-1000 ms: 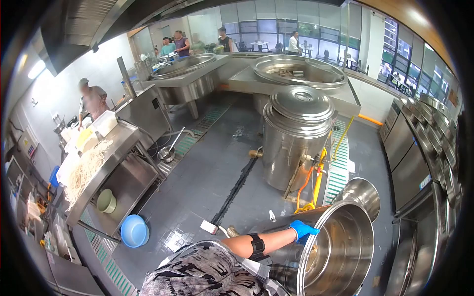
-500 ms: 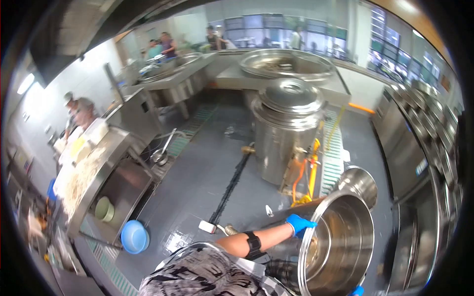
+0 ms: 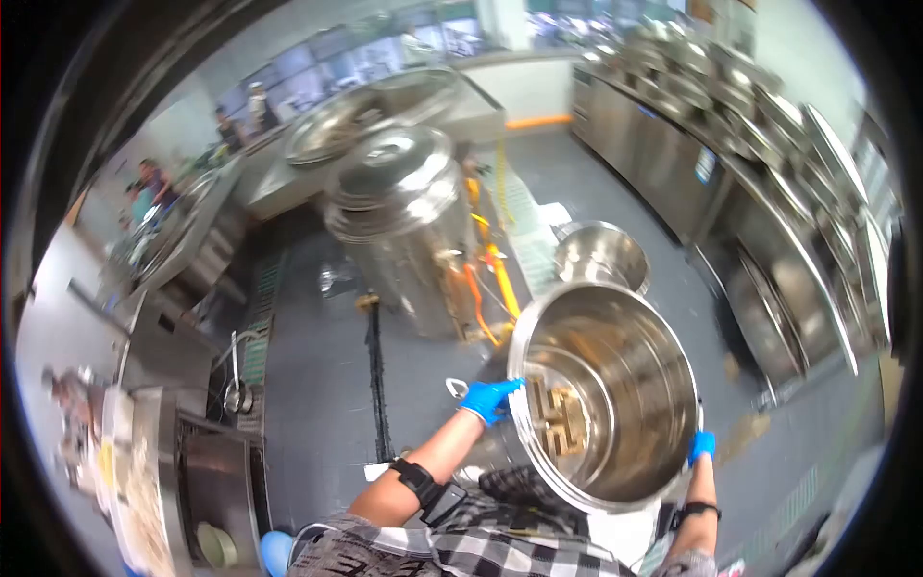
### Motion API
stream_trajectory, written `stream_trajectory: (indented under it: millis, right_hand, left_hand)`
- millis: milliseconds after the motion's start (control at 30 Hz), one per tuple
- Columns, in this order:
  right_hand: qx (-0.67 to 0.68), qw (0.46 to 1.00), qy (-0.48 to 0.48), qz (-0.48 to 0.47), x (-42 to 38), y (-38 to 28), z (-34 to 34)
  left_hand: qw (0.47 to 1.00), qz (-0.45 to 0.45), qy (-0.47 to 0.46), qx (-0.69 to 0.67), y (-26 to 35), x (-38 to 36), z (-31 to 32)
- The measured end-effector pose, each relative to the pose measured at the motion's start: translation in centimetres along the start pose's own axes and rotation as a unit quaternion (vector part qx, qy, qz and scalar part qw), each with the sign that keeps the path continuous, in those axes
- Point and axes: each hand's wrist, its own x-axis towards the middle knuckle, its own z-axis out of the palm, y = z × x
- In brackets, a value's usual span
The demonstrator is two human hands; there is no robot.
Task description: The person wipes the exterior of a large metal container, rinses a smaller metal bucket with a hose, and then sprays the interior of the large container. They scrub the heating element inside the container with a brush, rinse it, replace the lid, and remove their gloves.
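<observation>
A large stainless-steel stockpot (image 3: pixel 659 399) leans in front of me, its open mouth tilted up toward me. My left hand (image 3: pixel 490 400), in a blue glove, is closed on the left side of its rim. On the opposite side my right hand (image 3: pixel 704 446), also gloved in blue, grips the pot near the rim. At the pot's bottom lies a brownish, grid-like piece (image 3: pixel 561 421). The fingers of both hands are partly hidden by the pot's edge.
A lidded steel pot (image 3: pixel 399 245) with orange and yellow hoses (image 3: pixel 486 245) stands ahead. Beyond my pot is a smaller steel bucket (image 3: pixel 604 255). Steel cabinets (image 3: pixel 644 159) line the right, stacked with pans. A blue basin (image 3: pixel 276 551) sits at lower left. People are in the background.
My view has turned to the right, so the room has shifted left. The stockpot now faces me more squarely, and my right hand and forearm have come into fuller view.
</observation>
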Motion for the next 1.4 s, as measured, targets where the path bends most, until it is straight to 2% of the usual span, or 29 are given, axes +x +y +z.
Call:
stream_trajectory:
  millis: [33,67,133,167,200,233,267,300,367,433,567,767,833,867,933,967,1033,1067,1167,1200,1267,1400]
  right_hand:
    - [0.111,0.992,-0.006,0.055,1.9,0.2,2.6]
    - [0.246,0.964,0.008,0.099,1.8,0.2,3.2]
    - [0.053,0.976,0.206,0.048,1.0,-0.2,3.7]
    - [0.087,0.961,0.254,0.062,0.3,-0.4,2.8]
    - [0.099,0.983,0.154,0.034,-2.3,-0.4,-1.0]
    - [0.155,0.962,0.222,0.032,-1.7,-0.3,0.9]
    - [0.351,0.913,0.183,0.098,-0.8,-0.4,1.9]
    - [0.529,0.82,0.143,0.163,0.1,-0.4,2.2]
    - [0.538,0.815,0.137,0.167,0.1,-0.5,2.2]
    - [0.546,0.811,0.133,0.165,0.0,-0.5,2.3]
    - [0.521,0.832,0.107,0.16,-0.6,-0.6,1.3]
    - [0.459,0.867,0.148,0.128,-1.1,-0.9,1.1]
    - [0.61,0.753,0.073,0.233,-2.0,-1.4,-0.4]
    - [0.609,0.754,0.072,0.234,-2.5,-1.7,-0.7]
    - [0.739,0.617,0.07,0.261,-3.4,-2.2,-1.3]
    - [0.739,0.617,0.068,0.261,-3.8,-2.4,-1.5]
    - [0.827,0.494,0.035,0.265,-4.8,-3.0,-2.1]
    - [0.829,0.491,0.022,0.268,-6.8,-3.3,-4.8]
    - [0.836,0.495,0.017,0.235,-7.2,-4.2,-3.4]
    - [0.853,0.462,0.002,0.242,-7.3,-4.6,-3.2]
    - [0.861,0.455,-0.011,0.226,-7.9,-5.3,-2.6]
    - [0.866,0.454,-0.032,0.209,-9.3,-7.1,-2.2]
  left_hand:
    - [0.999,0.002,0.021,0.037,0.6,-1.1,0.6]
    - [0.999,0.015,-0.013,0.047,0.2,-0.4,0.1]
    - [0.997,0.02,-0.053,0.05,-1.5,4.2,-2.6]
    - [0.998,0.016,-0.053,0.038,-3.2,6.6,-4.0]
    - [0.998,-0.006,-0.022,0.062,-2.4,4.3,-3.1]
    - [0.996,-0.021,0.011,0.088,-0.9,2.1,-1.9]
    - [0.995,-0.037,0.009,0.094,-0.9,2.4,-2.3]
    - [0.991,-0.045,0.023,0.123,-0.6,2.8,-2.6]
    - [0.985,-0.063,0.033,0.155,-0.5,2.9,-2.3]
    - [0.987,-0.044,0.051,0.143,-0.1,1.6,-1.5]
    - [0.991,-0.041,0.042,0.121,0.3,1.0,-1.0]
    - [0.991,-0.045,0.044,0.121,0.3,1.1,-1.5]
    - [0.99,-0.051,0.047,0.121,0.3,1.1,-1.8]
    - [0.992,-0.05,0.037,0.111,0.4,1.0,-2.1]
    - [0.994,-0.044,0.028,0.094,0.3,1.0,-3.0]
    - [0.994,-0.045,0.029,0.094,0.1,1.4,-4.0]
    - [0.998,-0.033,0.004,0.044,-0.3,2.1,-6.1]
    - [0.999,-0.022,-0.012,0.021,-0.1,1.5,-6.4]
    - [1.0,0.002,0.004,-0.02,-0.1,1.0,-9.0]
    - [0.999,-0.003,0.008,-0.031,0.1,0.8,-10.0]
    - [0.998,-0.019,-0.01,-0.065,0.3,0.7,-12.8]
    - [0.999,0.0,0.007,-0.047,0.4,0.4,-18.4]
